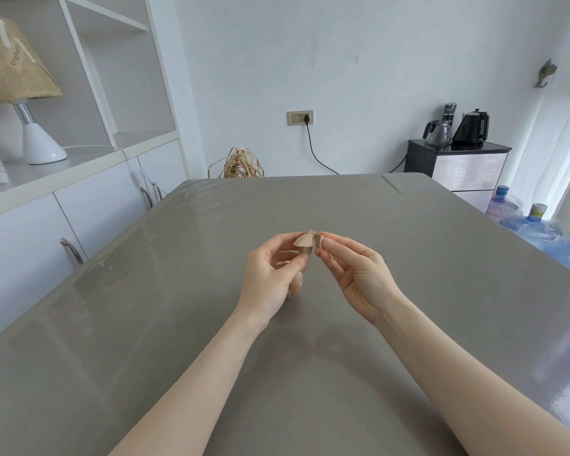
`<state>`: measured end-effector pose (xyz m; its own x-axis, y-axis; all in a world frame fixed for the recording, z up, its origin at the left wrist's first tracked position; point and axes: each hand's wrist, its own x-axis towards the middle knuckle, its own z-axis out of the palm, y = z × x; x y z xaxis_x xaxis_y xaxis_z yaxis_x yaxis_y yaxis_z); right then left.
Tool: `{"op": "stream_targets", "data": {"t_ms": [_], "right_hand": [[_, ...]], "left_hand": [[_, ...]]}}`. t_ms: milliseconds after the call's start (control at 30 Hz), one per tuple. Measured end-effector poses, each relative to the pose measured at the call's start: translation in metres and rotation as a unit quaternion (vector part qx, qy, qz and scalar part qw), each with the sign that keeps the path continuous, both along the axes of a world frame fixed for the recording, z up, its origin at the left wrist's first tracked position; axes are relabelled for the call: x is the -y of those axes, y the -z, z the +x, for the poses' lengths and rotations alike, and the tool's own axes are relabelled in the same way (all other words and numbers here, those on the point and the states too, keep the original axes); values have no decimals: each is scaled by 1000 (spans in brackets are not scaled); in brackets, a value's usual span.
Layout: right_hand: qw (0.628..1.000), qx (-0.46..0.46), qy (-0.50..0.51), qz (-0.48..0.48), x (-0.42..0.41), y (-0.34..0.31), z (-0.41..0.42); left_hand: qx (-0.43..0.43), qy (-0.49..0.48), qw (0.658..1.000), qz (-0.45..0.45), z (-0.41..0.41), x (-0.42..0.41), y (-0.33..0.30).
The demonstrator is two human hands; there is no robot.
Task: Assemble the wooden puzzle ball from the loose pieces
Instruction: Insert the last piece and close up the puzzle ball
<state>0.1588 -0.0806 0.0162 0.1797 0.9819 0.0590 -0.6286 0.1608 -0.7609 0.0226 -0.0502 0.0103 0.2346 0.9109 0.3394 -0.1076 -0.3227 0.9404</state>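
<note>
Puzzle ball pieces (306, 242), pale smooth wood with curved outer faces and notched flats, are held mid-frame above the grey glossy surface (408, 258). The left hand (273, 274) pinches one rounded piece; the right hand (352, 268) pinches a smaller piece against it, apparently aligning notches. Another piece (295, 287) lies below.

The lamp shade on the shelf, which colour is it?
The lamp shade is tan; the head view shows it.

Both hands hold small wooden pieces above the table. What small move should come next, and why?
Probably push the right hand's piece into the left hand's piece: they already meet at the fingertips. Another piece waits on the table.
</note>
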Motion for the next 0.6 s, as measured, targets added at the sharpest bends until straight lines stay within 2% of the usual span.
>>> {"op": "stream_targets", "data": {"t_ms": [600], "right_hand": [[1000, 28, -8, 6, 1, 0, 0]], "left_hand": [[-29, 0, 999, 25, -4, 1, -4]]}}
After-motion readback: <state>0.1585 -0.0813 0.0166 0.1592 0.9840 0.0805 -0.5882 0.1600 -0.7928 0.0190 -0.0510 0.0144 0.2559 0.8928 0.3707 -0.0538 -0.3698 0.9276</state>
